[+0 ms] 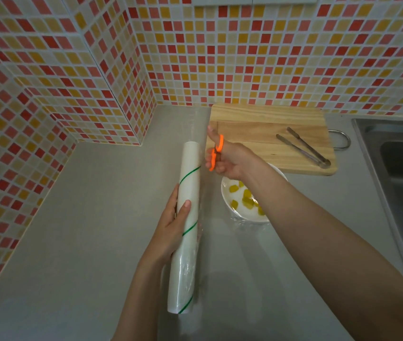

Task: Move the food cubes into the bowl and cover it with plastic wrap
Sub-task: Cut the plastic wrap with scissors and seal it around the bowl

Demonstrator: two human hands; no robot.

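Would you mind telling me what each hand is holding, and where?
Left hand grips the plastic wrap roll mid-length; right hand holds orange scissors through the handle loops.

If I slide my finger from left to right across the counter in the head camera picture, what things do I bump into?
Plastic wrap roll held by the left hand → orange scissors in the right hand → tongs on the cutting board → sink.

Open counter left, cutting board – tongs – sink crowd right
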